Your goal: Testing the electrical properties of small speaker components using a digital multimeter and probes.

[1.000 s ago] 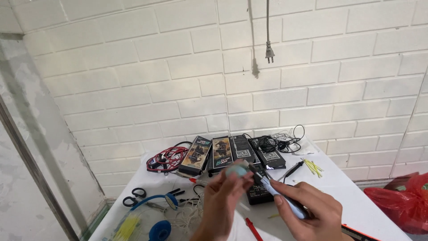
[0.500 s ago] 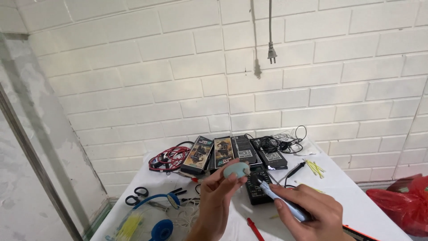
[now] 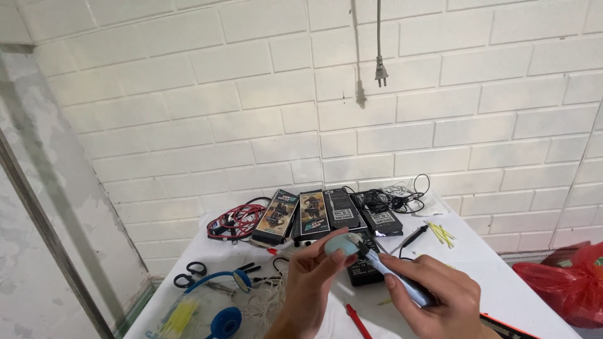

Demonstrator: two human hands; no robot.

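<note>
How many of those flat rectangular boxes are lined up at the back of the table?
4, side by side along the wall: the leftmost box beside the red cables, the second box, the third box, and the rightmost box under tangled black wires. Others may be hidden.

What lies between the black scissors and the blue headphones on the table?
In the head view, nothing lies between the black scissors and the blue headphones: the headband's arc passes just beside the scissors' handles, with only white table showing.
</note>
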